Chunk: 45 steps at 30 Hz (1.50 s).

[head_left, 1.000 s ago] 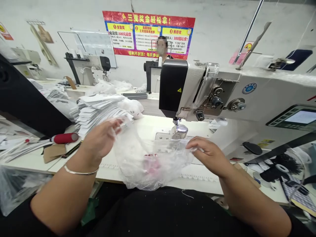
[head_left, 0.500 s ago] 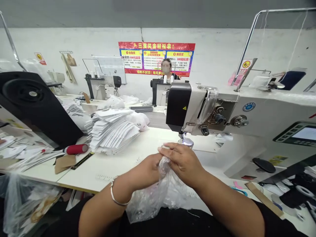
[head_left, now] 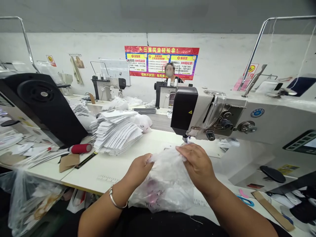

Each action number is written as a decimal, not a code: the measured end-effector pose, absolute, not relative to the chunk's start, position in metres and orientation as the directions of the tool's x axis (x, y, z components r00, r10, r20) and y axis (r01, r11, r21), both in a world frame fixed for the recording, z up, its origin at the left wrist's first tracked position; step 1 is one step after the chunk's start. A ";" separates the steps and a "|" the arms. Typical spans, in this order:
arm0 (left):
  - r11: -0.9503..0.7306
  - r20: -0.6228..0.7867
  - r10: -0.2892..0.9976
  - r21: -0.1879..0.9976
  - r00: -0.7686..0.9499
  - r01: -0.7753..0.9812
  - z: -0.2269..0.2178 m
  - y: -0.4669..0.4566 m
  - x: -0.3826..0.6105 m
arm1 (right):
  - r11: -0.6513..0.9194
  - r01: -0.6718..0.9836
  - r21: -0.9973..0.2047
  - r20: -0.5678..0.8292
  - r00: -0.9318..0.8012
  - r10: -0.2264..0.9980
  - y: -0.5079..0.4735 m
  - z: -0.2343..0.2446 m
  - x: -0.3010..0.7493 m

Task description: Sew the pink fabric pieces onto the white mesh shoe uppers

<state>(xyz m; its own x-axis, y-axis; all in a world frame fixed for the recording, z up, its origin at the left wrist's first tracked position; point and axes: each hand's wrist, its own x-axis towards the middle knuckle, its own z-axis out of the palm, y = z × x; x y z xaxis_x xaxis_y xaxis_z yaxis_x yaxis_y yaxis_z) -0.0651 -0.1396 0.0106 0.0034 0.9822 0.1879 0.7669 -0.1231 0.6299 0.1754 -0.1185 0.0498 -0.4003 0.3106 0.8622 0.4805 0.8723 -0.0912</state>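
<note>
A clear plastic bag (head_left: 170,177) hangs between my hands at the front edge of the table, its top edge spread wide. Something pinkish and white shows through its film, but I cannot make out what it is. The left corner of the bag's top is pinched by my left hand (head_left: 141,168), fingers closed. My right hand (head_left: 198,164) grips the right side of the top edge. Just beyond it is the sewing machine's head (head_left: 185,112), with its needle area above the table. A fanned stack of white cut pieces (head_left: 117,131) lies to the left.
A red-handled tool (head_left: 81,148), brown card (head_left: 69,162) and a black ruler strip (head_left: 85,160) lie on the left. Another machine (head_left: 44,105) stands beyond them. Blue-handled scissors (head_left: 245,200) rest at right. A person (head_left: 170,74) sits behind a machine opposite.
My hands have moved apart from being together at the bag's gathered top. The bag's mouth is now stretched wide between them. The whole view has shifted slightly.
</note>
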 end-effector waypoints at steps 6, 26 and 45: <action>-0.564 0.547 0.770 0.341 0.329 0.752 0.003 -0.142 -0.043 | 0.904 0.379 -0.195 0.572 -0.705 0.419 -0.118 0.046 0.151; -0.316 0.228 0.948 0.756 0.222 0.573 0.020 -0.148 -0.038 | 0.373 0.390 -0.842 0.047 -0.636 0.771 -0.105 0.001 0.158; -0.788 0.815 0.351 -0.010 0.461 0.616 0.003 -0.150 -0.053 | -0.553 -0.451 -0.701 0.010 -0.781 0.624 -0.120 -0.032 0.155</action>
<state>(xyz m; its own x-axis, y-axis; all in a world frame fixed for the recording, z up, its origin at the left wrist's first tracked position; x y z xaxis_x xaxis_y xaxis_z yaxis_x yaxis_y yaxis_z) -0.0527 -0.1499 0.0033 0.4607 0.3505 0.8154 0.6161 -0.7876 -0.0095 0.1547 -0.1203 -0.0319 -0.7812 0.6243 0.0102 -0.4508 -0.5527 -0.7009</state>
